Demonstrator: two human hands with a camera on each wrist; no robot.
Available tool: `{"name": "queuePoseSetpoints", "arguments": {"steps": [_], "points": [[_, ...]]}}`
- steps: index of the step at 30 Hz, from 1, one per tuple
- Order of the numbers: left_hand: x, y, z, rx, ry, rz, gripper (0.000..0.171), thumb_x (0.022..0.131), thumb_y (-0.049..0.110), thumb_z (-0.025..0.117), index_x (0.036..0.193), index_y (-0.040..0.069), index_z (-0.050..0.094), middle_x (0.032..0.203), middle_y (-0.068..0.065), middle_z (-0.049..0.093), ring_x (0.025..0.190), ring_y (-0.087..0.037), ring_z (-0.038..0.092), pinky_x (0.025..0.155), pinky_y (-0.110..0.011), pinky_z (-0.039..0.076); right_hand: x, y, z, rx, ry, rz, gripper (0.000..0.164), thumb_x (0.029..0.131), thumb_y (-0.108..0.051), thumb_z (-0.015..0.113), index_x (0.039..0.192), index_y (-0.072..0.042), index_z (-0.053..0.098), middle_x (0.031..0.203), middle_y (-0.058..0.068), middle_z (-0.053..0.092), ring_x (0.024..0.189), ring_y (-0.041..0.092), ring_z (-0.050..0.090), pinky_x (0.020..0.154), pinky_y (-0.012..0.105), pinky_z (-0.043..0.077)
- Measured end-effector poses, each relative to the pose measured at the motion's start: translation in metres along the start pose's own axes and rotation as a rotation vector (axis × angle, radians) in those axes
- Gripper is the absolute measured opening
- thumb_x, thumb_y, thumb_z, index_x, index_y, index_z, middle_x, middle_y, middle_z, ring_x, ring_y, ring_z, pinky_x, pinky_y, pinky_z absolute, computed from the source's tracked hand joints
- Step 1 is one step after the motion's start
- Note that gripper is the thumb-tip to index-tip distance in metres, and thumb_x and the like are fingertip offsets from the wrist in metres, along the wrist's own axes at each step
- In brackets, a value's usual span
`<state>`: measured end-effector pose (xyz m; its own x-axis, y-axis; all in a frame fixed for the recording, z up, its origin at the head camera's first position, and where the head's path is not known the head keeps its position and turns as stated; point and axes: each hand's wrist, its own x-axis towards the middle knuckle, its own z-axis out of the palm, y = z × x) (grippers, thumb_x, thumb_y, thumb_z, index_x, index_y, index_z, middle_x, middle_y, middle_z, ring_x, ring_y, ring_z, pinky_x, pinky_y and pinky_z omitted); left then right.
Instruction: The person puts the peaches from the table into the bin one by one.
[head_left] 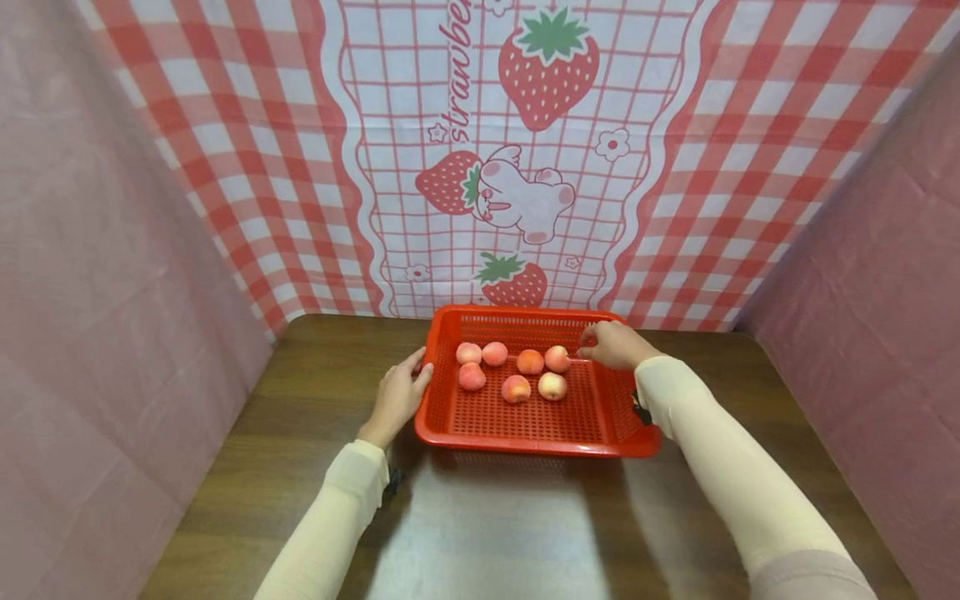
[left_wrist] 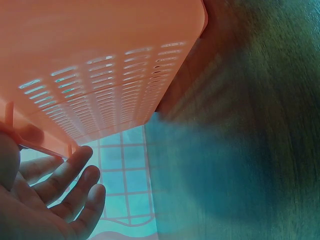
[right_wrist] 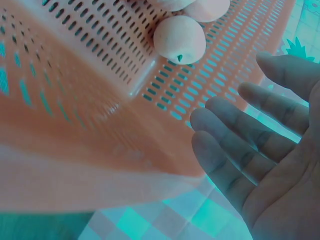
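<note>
A red plastic basket (head_left: 525, 447) with slotted walls stands on the table, several peaches (head_left: 516, 389) lying loose on its floor. At its left end my left hand (head_left: 397, 396) holds the rim, the thumb on top. In the left wrist view the other fingers (left_wrist: 75, 195) of that hand spread below the rim, outside the basket wall (left_wrist: 115, 95). My right hand (head_left: 617, 345) hovers over the basket's back right corner with nothing in it. Its fingers are loosely extended in the right wrist view, and a peach (right_wrist: 180, 40) sits inside the basket beyond the fingertips.
The brown wooden table (head_left: 300, 417) surrounds the basket. Close behind the basket hangs a cloth with strawberries and red checks (head_left: 517, 108). Plain pink cloths (head_left: 97, 333) close off the left and right sides.
</note>
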<state>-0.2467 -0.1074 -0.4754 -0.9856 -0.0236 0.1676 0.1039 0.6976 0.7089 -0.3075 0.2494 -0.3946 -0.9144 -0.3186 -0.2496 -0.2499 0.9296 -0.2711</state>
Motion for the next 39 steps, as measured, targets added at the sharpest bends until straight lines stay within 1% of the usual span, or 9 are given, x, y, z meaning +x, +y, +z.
{"name": "queuePoseSetpoints", "arguments": {"steps": [3,11,14,19,24,26,29,34,39], "points": [[0.0,0.001,0.0,-0.001,-0.003,0.0,0.044,0.097,0.027,0.056,0.137,0.009,0.057,0.111,-0.015,0.072,0.109,-0.037,0.064,0.095,-0.051,0.046,-0.003,0.002,-0.004,-0.002,0.015,0.008,0.038,0.095,-0.026,0.06,0.12,0.002,0.065,0.118,0.021,0.067,0.103,0.035,0.065,0.088,0.05,0.05],[-0.001,0.001,-0.001,-0.004,-0.004,-0.003,0.044,0.097,0.027,0.056,0.138,0.009,0.056,0.111,-0.015,0.071,0.109,-0.036,0.064,0.096,-0.051,0.046,-0.011,0.01,-0.015,0.004,0.043,0.024,0.038,0.095,-0.025,0.06,0.12,0.003,0.064,0.119,0.023,0.066,0.106,0.038,0.064,0.092,0.053,0.049],[-0.001,0.001,-0.001,-0.005,-0.003,-0.003,0.044,0.097,0.026,0.057,0.138,0.009,0.056,0.112,-0.015,0.071,0.109,-0.036,0.064,0.096,-0.051,0.046,-0.014,0.013,-0.017,0.015,0.046,0.037,0.039,0.095,-0.024,0.06,0.121,0.005,0.063,0.118,0.024,0.066,0.104,0.037,0.065,0.09,0.053,0.05],[-0.002,0.0,-0.001,-0.007,-0.004,-0.01,0.044,0.097,0.027,0.057,0.138,0.009,0.056,0.113,-0.016,0.071,0.11,-0.036,0.063,0.097,-0.051,0.046,-0.018,0.017,-0.02,0.039,0.028,0.073,0.04,0.096,-0.025,0.059,0.122,0.005,0.062,0.119,0.026,0.065,0.095,0.031,0.065,0.083,0.048,0.053],[-0.001,0.0,0.0,-0.004,-0.006,-0.007,0.044,0.097,0.027,0.056,0.138,0.01,0.056,0.112,-0.015,0.071,0.108,-0.036,0.064,0.096,-0.051,0.047,-0.022,0.025,-0.024,0.042,0.03,0.066,0.038,0.095,-0.023,0.06,0.119,0.006,0.064,0.112,0.025,0.067,0.086,0.026,0.066,0.073,0.041,0.055],[0.0,0.001,-0.001,-0.003,-0.005,-0.004,0.044,0.097,0.027,0.056,0.138,0.01,0.056,0.111,-0.015,0.071,0.107,-0.036,0.064,0.095,-0.051,0.047,-0.025,0.029,-0.026,0.049,0.036,0.061,0.036,0.095,-0.023,0.061,0.117,0.006,0.065,0.108,0.024,0.068,0.085,0.027,0.066,0.073,0.041,0.055],[0.0,0.001,-0.001,-0.003,-0.001,-0.003,0.044,0.097,0.027,0.057,0.137,0.01,0.056,0.111,-0.016,0.071,0.108,-0.037,0.064,0.094,-0.051,0.047,-0.029,0.035,-0.027,0.053,0.055,0.054,0.034,0.095,-0.022,0.061,0.114,0.006,0.066,0.105,0.022,0.069,0.089,0.03,0.066,0.077,0.045,0.054],[0.0,0.001,-0.001,-0.007,0.002,-0.009,0.044,0.097,0.027,0.057,0.137,0.01,0.056,0.113,-0.015,0.071,0.109,-0.036,0.063,0.096,-0.051,0.046,-0.038,0.046,-0.029,0.073,0.084,0.055,0.034,0.094,-0.023,0.061,0.113,0.005,0.066,0.106,0.022,0.07,0.095,0.034,0.066,0.082,0.05,0.053],[-0.001,0.001,-0.001,-0.001,-0.002,-0.005,0.044,0.097,0.027,0.057,0.137,0.009,0.057,0.113,-0.016,0.071,0.109,-0.036,0.064,0.096,-0.051,0.047,-0.046,0.06,-0.032,0.055,0.1,0.047,0.035,0.093,-0.025,0.061,0.111,0.004,0.066,0.105,0.023,0.07,0.092,0.034,0.066,0.08,0.051,0.053]]}}
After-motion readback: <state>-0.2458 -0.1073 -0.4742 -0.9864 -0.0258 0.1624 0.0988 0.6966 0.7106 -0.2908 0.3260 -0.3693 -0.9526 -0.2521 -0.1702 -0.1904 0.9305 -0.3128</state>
